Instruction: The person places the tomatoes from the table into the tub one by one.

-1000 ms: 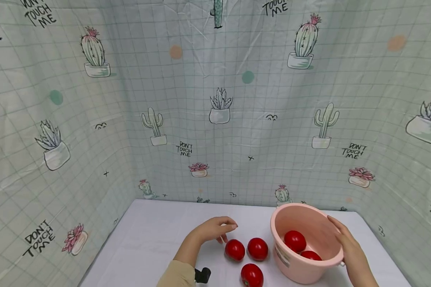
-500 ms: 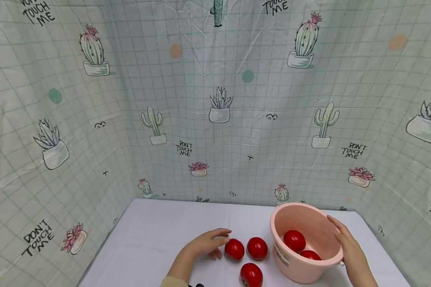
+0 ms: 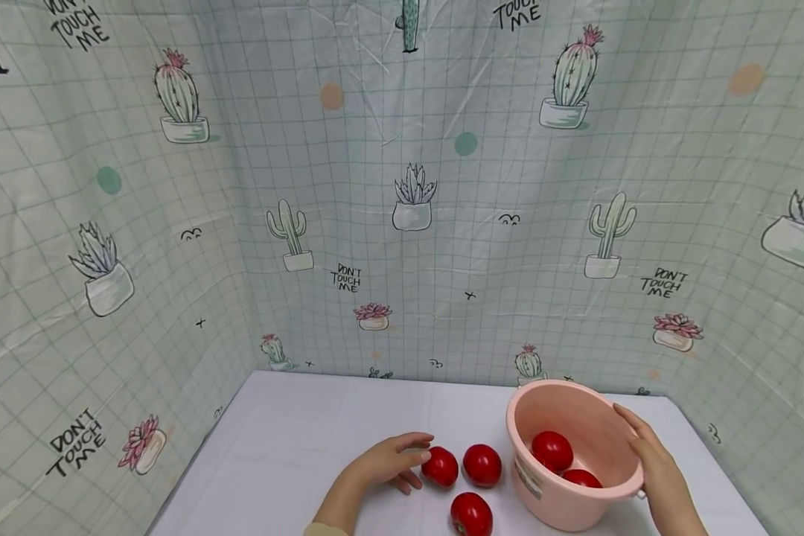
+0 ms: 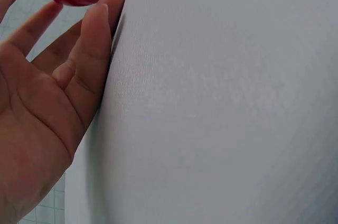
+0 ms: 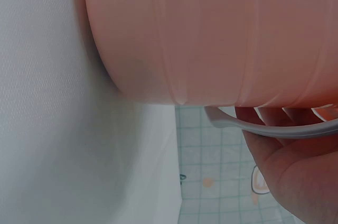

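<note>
Cactus-printed cloth (image 3: pixel 469 257) hangs behind a white table (image 3: pixel 295 432).

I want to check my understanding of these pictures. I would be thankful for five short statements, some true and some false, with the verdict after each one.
1. Two red fruits lie inside the pink bucket. True.
2. The bucket stands on a dark wooden surface. False: it stands on a white tabletop.
3. The left hand is beside the leftmost fruit. True.
4. Outside the bucket there are five fruits. False: there are three.
5. The right hand touches the outside of the bucket. True.
</note>
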A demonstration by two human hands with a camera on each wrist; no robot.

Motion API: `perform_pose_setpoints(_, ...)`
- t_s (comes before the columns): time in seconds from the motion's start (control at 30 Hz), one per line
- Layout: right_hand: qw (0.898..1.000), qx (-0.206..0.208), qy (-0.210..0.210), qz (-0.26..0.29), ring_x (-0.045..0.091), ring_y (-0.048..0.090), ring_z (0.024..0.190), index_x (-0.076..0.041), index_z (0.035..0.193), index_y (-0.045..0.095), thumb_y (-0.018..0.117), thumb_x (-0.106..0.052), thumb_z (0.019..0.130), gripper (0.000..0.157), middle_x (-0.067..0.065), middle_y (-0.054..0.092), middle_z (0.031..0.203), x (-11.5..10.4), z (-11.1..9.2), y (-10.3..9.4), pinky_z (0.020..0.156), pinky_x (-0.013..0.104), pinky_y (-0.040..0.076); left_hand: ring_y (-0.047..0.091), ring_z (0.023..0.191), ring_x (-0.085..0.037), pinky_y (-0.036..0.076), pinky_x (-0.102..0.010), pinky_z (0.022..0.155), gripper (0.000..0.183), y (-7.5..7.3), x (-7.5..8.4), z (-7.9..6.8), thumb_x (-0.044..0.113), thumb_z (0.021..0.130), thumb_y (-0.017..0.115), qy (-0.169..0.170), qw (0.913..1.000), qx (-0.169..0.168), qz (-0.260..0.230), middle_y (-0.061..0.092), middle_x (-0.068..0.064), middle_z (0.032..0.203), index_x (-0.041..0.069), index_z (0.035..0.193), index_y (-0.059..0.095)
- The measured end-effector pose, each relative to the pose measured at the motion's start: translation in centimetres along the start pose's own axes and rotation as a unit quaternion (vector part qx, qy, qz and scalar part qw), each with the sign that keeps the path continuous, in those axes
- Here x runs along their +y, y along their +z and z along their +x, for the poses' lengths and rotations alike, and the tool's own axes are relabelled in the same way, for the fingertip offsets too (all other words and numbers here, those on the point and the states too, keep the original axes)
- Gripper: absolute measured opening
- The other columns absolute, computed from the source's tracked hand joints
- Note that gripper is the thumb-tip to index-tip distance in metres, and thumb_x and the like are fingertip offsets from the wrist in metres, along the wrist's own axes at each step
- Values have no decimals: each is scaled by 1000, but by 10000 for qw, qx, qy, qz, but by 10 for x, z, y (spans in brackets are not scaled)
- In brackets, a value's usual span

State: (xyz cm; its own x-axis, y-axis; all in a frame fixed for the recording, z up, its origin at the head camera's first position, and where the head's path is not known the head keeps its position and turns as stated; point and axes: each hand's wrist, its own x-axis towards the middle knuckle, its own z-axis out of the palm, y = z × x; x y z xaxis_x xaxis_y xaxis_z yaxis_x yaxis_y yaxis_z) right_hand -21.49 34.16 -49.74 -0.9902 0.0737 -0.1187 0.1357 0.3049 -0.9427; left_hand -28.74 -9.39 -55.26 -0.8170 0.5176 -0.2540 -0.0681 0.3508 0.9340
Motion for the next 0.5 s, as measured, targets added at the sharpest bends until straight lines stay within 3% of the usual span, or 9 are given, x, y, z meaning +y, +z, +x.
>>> perform_pose_setpoints(0.17, 10000, -3, -41, 18, 3, 54, 95, -32, 159, 12, 14, -50, 107, 55, -1, 19, 157, 1, -1, 0, 62, 32, 48, 72, 80, -24, 62, -37, 68, 51, 4, 0, 0, 38, 94, 66, -21, 10000, -17, -17, 62, -6, 131, 22, 141, 55)
perform_pose_setpoints(0.3, 9999, -58, 17, -86, 0, 49, 101, -32, 159, 9, 12, -49, 107, 55, 7, 12, 161, 1, 0, -1, 70, 29, 50, 71, 77, -23, 62, -37, 67, 51, 7, 1, 3, 38, 92, 68, -25, 9999, -6, 136, 66, -5, 120, 22, 139, 56)
perform_pose_setpoints(0.5, 9997, -87, 75, -195, -4, 44, 108, -34, 159, 7, 10, -48, 107, 54, 12, 9, 164, 0, 0, -1, 79, 27, 51, 71, 77, -22, 62, -37, 67, 46, 9, -1, 5, 37, 92, 69, -98, 9998, 33, 141, 66, -6, 119, 25, 136, 60)
